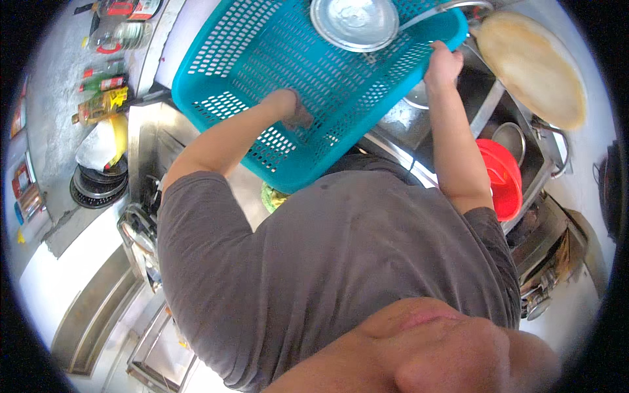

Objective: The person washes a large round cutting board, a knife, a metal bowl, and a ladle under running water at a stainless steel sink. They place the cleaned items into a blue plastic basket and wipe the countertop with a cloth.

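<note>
A large teal perforated plastic basket (304,54) is tilted in front of my body. My right hand (443,65) grips its rim on the right side. My left hand (294,112) reaches down inside the basket, close to its perforated wall; it is blurred and its fingertips are hard to make out, so whether it holds anything is unclear. At the far side of the basket appears a round metal lid or bowl (355,22). A curved metal spout or handle (437,11) runs beside it, and I cannot tell which.
On the right is a steel sink (489,108) with a red plastic container (501,182) and a round metal-rimmed item (510,140). Beyond lies a pale round board (533,69). To the left, bottles (103,98) and stacked dark pans (100,184) stand on a counter (56,162).
</note>
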Demonstrator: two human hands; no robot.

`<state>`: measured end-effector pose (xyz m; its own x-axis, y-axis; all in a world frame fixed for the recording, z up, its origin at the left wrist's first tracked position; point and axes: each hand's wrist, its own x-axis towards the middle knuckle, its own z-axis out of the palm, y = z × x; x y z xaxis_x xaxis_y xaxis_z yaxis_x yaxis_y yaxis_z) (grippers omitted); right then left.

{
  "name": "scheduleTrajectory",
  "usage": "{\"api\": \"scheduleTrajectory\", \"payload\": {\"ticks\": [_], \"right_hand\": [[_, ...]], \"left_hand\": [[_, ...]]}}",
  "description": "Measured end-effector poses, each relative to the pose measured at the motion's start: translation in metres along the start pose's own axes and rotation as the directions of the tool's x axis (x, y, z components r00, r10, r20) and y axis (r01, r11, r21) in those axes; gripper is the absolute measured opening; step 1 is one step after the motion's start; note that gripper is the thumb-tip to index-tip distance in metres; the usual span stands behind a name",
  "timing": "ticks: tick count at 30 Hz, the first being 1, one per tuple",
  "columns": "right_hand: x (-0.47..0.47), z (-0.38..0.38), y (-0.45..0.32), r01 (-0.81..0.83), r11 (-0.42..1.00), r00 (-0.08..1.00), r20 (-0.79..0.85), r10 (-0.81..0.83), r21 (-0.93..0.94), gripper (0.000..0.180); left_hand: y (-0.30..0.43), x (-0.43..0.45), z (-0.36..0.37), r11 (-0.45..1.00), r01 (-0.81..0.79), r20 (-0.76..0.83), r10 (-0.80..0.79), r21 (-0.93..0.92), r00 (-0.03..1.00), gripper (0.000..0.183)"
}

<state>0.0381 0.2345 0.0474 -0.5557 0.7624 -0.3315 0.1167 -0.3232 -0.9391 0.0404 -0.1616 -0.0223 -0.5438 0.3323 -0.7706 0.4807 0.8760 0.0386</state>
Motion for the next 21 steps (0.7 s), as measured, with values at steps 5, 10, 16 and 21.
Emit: {"api": "scheduleTrajectory", "payload": {"ticks": [5,10,16,21], "right_hand": [[0.02,-0.029,-0.004,-0.188,0.96,0.972,0.1,0.212,-0.208,0.053],[-0.004,-0.04,-0.064,-0.467,0.878,0.717,0.536,0.447,-0.107,0.071],[0.04,-0.052,-0.049,-0.506,0.856,0.669,0.578,0.467,-0.106,0.054],[0.067,-0.044,-0.021,-0.422,0.831,0.645,0.523,0.556,-0.363,0.052]], "left_hand": [[0.109,0.021,-0.089,0.33,-0.37,-0.266,0.32,-0.868,0.91,0.035],[0.279,0.038,-0.209,0.706,-0.588,-0.709,0.174,-0.394,0.683,0.046],[0.338,-0.022,-0.202,0.882,-0.203,-0.701,-0.179,-0.425,0.69,0.039],[0.298,-0.05,-0.11,0.961,-0.15,-0.91,-0.159,-0.231,0.382,0.027]]}}
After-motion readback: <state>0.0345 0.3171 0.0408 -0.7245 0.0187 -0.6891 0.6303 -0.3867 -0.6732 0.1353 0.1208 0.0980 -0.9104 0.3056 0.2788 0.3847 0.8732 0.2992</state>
